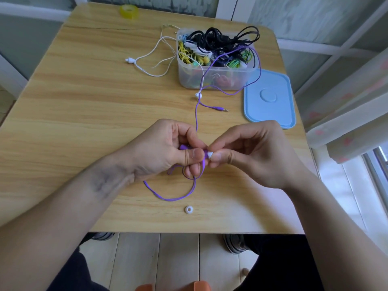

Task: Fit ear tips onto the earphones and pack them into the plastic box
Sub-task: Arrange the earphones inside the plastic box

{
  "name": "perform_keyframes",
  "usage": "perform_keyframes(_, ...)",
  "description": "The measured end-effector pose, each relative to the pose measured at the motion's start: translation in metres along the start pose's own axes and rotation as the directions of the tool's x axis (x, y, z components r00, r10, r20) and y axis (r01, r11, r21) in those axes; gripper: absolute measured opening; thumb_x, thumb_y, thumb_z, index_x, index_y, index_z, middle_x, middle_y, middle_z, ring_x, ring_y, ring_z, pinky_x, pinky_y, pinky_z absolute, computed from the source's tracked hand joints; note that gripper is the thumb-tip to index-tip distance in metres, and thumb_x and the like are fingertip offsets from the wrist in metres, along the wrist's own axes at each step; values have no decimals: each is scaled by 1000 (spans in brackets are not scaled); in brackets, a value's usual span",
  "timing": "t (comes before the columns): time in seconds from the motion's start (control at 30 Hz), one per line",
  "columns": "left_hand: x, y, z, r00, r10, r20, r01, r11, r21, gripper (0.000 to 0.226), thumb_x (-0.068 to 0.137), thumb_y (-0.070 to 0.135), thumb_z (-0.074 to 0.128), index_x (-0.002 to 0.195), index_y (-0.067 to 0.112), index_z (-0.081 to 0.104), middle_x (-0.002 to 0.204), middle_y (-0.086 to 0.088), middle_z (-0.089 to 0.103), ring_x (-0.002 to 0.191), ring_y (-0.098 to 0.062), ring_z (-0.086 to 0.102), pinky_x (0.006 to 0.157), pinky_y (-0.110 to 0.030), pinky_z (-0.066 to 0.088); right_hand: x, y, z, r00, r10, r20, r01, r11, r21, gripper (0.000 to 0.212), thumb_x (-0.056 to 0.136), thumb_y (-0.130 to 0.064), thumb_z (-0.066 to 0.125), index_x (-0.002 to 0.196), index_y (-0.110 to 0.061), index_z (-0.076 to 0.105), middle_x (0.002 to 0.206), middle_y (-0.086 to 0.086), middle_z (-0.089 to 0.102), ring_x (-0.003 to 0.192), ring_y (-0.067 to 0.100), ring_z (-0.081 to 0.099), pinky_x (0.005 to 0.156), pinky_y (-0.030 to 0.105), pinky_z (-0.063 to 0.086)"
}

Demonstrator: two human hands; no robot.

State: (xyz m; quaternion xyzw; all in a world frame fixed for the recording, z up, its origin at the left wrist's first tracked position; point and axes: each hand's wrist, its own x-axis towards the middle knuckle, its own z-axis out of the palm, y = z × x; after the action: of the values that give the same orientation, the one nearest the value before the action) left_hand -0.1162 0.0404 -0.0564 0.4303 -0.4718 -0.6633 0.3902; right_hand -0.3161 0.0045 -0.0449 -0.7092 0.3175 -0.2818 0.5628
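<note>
**Me:** Head view, looking down at a wooden table (pixel 88 106). Largest thing on it is a clear plastic box (pixel 216 66) at the far middle, heaped with tangled earphone cables in black, yellow and green. Its blue lid (pixel 270 99) lies flat just right of the box.

**Listener:** And the earphones you're working on?

**Me:** A purple pair; its purple cable (pixel 197 114) trails out of the box, across the table and up into my hands, looping under them. A white earphone set (pixel 147 61) sprawls left of the box, and a roll of yellow tape (pixel 129 11) sits at the far edge.

**Listener:** What are your hands doing?

**Me:** My left hand (pixel 168 148) is curled round the purple earbud (pixel 206 154), thumb pinning it. My right hand (pixel 252 152) pinches a white ear tip (pixel 210 154) between thumb and forefinger, right against the bud's nozzle. I can't tell whether it's fully seated.

**Listener:** How do you do that well?

**Me:** I'd say hold the bud steady, push the tip on square, then twist a little so it seats evenly.

**Listener:** Anything smaller?

**Me:** One spare ear tip (pixel 188 209), a small white ring, lies near the table's front edge.
</note>
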Motion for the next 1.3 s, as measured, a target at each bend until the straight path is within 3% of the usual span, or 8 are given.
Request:
perform_keyframes(0.27, 3, -3, 4, 987, 15, -161, -46, 982, -186, 14, 68, 2, 63, 74, 2, 51, 54, -10, 60, 46, -17, 56, 44, -24, 45, 3, 7, 13, 970, -102, -218, 91, 994, -63, 11, 83, -5, 76, 92, -11, 77, 86, 7, 76, 78, 24, 75, 74, 51, 60)
perform_keyframes(0.43, 4, -4, 5, 940, 207, -271, -219, 976, -16, 11, 69, 3, 66, 74, 3, 57, 52, -6, 63, 45, -16, 58, 48, -23, 50, 4, 10, 26, 939, -85, -335, 87, 996, -10, 11, 84, -8, 76, 90, -17, 77, 84, 5, 74, 70, 26, 73, 64, 51, 61)
perform_keyframes(0.53, 4, -4, 6, 877, 344, -335, -307, 938, 158, 16, 73, 0, 75, 76, 3, 60, 60, -16, 65, 48, -17, 61, 49, -27, 53, 4, 8, 33, 922, -19, -388, 68, 991, 113, 8, 85, -5, 74, 91, -10, 77, 80, 5, 74, 63, 23, 69, 59, 38, 61)
perform_keyframes(0.73, 2, -8, 7, 765, 560, -318, -384, 793, 473, 29, 77, -14, 64, 75, 15, 62, 72, -5, 67, 54, -10, 61, 53, -24, 50, 2, 4, 47, 911, 177, -373, -23, 923, 383, 13, 89, -2, 66, 98, 3, 74, 68, 7, 69, 58, 18, 60, 58, 31, 57)
perform_keyframes(0.93, 0, -11, 3, 634, 766, -109, -434, 468, 770, 16, 79, -18, 56, 73, -6, 64, 73, -11, 66, 67, -16, 63, 61, -25, 52, 2, 1, 49, 901, 290, -323, -85, 847, 524, 12, 91, 0, 63, 96, 3, 74, 74, 15, 65, 60, 18, 57, 59, 32, 57)
perform_keyframes(1.0, 1, -12, 3, 626, 777, -68, -451, 432, 781, 16, 80, -15, 53, 73, -7, 65, 74, -13, 65, 68, -16, 63, 64, -21, 51, 3, 1, 47, 897, 301, -325, -120, 872, 475, 11, 90, 0, 65, 92, 3, 75, 75, 12, 69, 58, 17, 59, 61, 34, 59)
perform_keyframes(1.13, 4, -16, 2, 681, 715, -155, -438, 568, 697, 11, 79, -10, 61, 73, -2, 65, 75, -7, 68, 67, -18, 66, 62, -28, 54, 6, 2, 28, 928, 230, -293, -158, 955, 251, 11, 88, -4, 70, 96, 2, 76, 79, 12, 74, 63, 15, 64, 66, 33, 60)
perform_keyframes(1.3, 4, -12, 7, 792, 522, -318, -353, 815, 459, 18, 77, -1, 68, 74, 16, 64, 74, -3, 69, 55, -20, 64, 54, -28, 51, 6, 5, 19, 953, -21, -303, 20, 1000, -8, 11, 85, -4, 75, 96, -5, 75, 81, 8, 76, 68, 22, 74, 68, 38, 62)
